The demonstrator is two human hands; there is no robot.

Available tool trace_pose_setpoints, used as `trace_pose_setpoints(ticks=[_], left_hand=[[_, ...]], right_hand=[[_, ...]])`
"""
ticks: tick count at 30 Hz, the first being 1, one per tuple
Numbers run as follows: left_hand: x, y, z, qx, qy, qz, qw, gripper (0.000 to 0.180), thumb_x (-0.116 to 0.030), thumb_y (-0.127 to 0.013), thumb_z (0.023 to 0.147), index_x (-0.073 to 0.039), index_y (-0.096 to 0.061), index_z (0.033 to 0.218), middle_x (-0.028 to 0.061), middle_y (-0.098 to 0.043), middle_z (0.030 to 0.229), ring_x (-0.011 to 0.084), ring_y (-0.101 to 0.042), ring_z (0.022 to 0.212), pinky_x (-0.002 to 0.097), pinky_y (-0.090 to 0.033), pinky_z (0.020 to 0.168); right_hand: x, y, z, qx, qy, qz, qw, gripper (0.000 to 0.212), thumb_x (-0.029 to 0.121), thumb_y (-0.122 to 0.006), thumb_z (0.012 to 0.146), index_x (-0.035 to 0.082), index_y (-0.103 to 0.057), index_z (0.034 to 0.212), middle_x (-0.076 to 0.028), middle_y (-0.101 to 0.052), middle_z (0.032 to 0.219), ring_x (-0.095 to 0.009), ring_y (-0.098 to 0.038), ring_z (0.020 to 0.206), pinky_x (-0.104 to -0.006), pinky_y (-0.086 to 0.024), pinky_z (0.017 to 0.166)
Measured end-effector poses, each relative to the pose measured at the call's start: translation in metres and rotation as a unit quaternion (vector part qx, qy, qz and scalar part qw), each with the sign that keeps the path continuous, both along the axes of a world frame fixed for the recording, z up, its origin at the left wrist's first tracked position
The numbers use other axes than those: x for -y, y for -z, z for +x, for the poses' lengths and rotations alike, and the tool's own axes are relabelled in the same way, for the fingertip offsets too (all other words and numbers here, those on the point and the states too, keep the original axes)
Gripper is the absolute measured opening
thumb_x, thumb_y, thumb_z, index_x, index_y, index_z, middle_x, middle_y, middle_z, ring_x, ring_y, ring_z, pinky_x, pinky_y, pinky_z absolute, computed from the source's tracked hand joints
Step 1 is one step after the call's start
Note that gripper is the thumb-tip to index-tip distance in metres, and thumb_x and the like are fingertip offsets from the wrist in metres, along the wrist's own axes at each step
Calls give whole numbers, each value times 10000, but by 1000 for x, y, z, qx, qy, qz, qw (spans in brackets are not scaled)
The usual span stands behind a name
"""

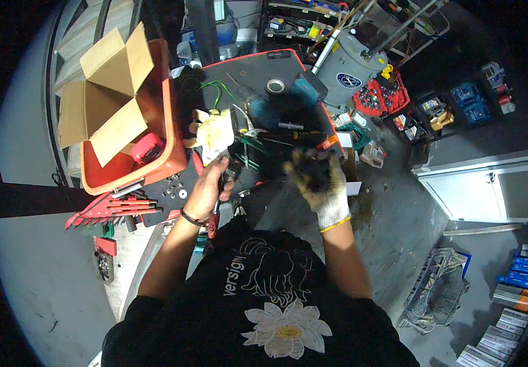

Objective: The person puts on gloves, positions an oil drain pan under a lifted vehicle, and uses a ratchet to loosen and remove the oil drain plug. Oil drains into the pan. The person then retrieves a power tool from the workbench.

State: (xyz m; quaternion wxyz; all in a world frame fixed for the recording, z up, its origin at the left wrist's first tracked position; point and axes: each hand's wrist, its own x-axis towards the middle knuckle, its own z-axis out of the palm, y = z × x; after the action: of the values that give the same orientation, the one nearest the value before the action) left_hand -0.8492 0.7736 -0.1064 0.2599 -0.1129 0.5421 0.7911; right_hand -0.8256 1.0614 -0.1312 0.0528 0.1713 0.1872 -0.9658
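My left hand point(209, 186) is bare, with a dark band at its wrist, and its fingers are closed round a red-handled tool point(213, 225); the tool's working end is hidden. Just beyond the fingertips is a white and yellow work glove point(214, 136), which looks limp; whether the hand also grips it I cannot tell. My right hand point(320, 183) wears a pale knitted glove with a dark, dirty palm and a yellow cuff edge. Its fingers look spread, with nothing visible in them. It hovers by the near right edge of a dark, red-edged table point(233, 67).
An orange bin point(175, 147) holding an open cardboard box point(102, 101) stands left. On the table lie a tape roll point(275, 85), green wires point(218, 85) and a teal-and-black item point(304, 92). Red-handled tools point(132, 207) and washers point(183, 193) sit near left. A grey barrel point(346, 67) stands behind.
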Motion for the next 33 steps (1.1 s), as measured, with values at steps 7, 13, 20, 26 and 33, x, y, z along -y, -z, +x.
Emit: trace_pose_setpoints(ticks=[7, 13, 20, 26, 33], left_hand=[[-87, -33, 4, -81, 145, 39, 985, 498, -444, -345, 1100, -62, -637, 1226, 22, -567, 741, 93, -409, 580, 256, -317, 530], [-181, -30, 42, -159, 284, -95, 941, 255, -223, -533, 1088, -114, -582, 1313, -26, -615, 966, 75, -542, 801, 258, -467, 678], [-254, 9, 98, -197, 503, -88, 837, 369, -369, -432, 1135, -91, -591, 1319, 17, -581, 1053, 109, -520, 960, 289, -491, 811], [-324, -10, 116, -60, 646, 40, 760, 400, -391, -398, 1144, -108, -606, 1336, -26, -591, 973, 59, -500, 835, 233, -455, 700], [-372, -7, 207, -67, 810, 109, 573, 342, -299, -453, 1131, -65, -597, 1334, 12, -623, 1107, 103, -571, 1032, 255, -475, 886]], right_hand=[[-49, -10, 83, 102, 26, -83, 991, 497, 421, -592, 992, 45, -657, 1310, -176, -709, 1260, -373, -713, 1066, -461, -630, 806], [-114, -35, 162, 83, -168, 480, 857, 617, 62, -725, 865, 8, -515, 1443, -137, -686, 1226, -220, -651, 1135, -361, -551, 949], [-144, -60, 238, 55, -178, 718, 671, 691, 297, -919, 671, 37, -646, 1250, -170, -682, 1182, -311, -677, 1091, -425, -539, 960], [-132, -98, 298, 195, 17, 777, 599, 584, 224, -893, 643, 34, -685, 1154, -125, -717, 1015, -278, -705, 921, -381, -569, 856], [-73, -143, 395, 386, 35, 669, 634, 522, 261, -838, 674, 26, -672, 1109, -193, -690, 1097, -377, -658, 1032, -448, -526, 918]])
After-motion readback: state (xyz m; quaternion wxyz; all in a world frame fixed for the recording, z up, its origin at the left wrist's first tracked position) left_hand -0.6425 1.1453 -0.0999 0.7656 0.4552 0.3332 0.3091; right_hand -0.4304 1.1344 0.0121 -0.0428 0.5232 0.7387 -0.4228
